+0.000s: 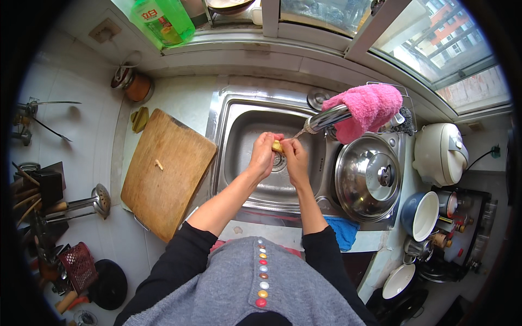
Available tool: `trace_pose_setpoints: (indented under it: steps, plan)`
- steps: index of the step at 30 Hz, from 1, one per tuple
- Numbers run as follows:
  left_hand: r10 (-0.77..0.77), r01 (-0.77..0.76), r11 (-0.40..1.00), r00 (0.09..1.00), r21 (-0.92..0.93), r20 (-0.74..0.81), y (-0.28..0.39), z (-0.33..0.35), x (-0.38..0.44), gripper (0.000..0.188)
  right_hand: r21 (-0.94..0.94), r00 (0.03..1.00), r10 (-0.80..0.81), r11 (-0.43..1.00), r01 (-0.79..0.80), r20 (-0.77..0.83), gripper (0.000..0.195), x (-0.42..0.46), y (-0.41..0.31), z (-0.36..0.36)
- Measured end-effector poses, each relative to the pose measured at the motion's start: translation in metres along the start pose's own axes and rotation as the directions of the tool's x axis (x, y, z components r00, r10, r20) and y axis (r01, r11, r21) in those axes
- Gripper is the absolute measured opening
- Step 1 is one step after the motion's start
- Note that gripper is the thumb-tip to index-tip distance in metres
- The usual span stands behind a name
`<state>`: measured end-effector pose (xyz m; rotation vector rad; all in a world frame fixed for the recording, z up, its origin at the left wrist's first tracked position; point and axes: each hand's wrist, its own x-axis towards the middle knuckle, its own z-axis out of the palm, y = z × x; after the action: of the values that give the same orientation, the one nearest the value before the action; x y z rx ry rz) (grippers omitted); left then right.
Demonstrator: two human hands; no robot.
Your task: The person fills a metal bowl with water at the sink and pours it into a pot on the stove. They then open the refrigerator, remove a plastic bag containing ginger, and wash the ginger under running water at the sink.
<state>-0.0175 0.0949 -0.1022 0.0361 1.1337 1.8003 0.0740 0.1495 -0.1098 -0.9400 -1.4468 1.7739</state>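
Note:
A small yellow piece of food point(277, 146), perhaps ginger, is held between both hands above the stainless steel sink point(244, 179). My left hand point(263, 153) grips it from the left, and the fingertips of my right hand point(295, 157) touch its right side. Right beside them, water runs from the faucet point(328, 118), over which a pink cloth point(367, 110) is draped. The sink drain point(278, 163) lies below the hands. On the wooden cutting board point(171, 175), left of the sink, rests a small pale piece point(158, 164), perhaps also ginger.
A large lidded steel pot point(367, 179) stands right of the basin, with a blue cloth point(342, 232) near the counter's front edge. Farther right are a rice cooker point(438, 153) and a blue-and-white bowl point(420, 216). Utensils, including a skimmer point(101, 200), hang on the left.

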Motion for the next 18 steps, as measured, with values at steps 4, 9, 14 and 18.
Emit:
trace_pose_setpoints:
  steps: [4, 9, 14, 18]
  plan:
    - [0.011, -0.011, 1.0, 0.999, 0.002, -0.033, -0.001, 0.002, -0.003, 0.024, -0.157, 0.999, -0.039, 0.987, 0.036, -0.013, 0.026, -0.003, 0.004, -0.001]
    - [0.07, -0.072, 0.994, 0.997, 0.078, 0.025, -0.009, 0.013, -0.014, 0.025, -0.025, 0.901, 0.389, 0.916, -0.401, -0.192, 0.024, 0.013, -0.006, 0.001]
    - [-0.013, 0.009, 0.997, 0.998, -0.076, -0.055, -0.004, -0.002, -0.004, 0.024, 0.022, 0.954, 0.3, 0.954, -0.3, -0.009, 0.018, 0.001, -0.013, -0.003]
    - [-0.14, 0.141, 0.99, 0.99, 0.023, -0.017, 0.001, -0.009, -0.002, 0.021, 0.029, 0.998, 0.037, 0.999, -0.035, -0.054, 0.016, -0.014, -0.007, 0.002]
